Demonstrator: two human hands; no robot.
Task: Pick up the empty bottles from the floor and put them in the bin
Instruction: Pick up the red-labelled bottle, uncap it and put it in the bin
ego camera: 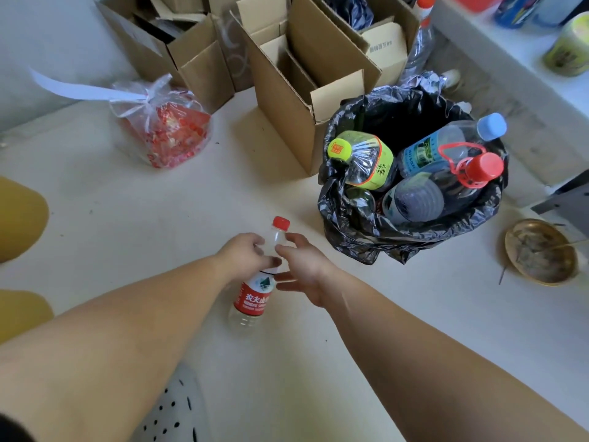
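Observation:
A clear empty bottle [253,298] with a red cap and red label is at the middle of the view, over the pale floor. My left hand [243,255] is closed around its upper part. My right hand [302,269] is beside the bottle's shoulder with fingers spread, touching or nearly touching it. To the right stands the bin [350,224], lined with a black bag. Several empty bottles fill it: a yellow-green one [366,161], a blue-capped one [446,141] and a red-capped one [478,170].
Open cardboard boxes [287,90] stand behind the bin. A clear plastic bag with red contents [169,132] lies at the left. A brass dish [541,250] sits on the floor right of the bin. A white shelf with containers [567,49] runs along the far right.

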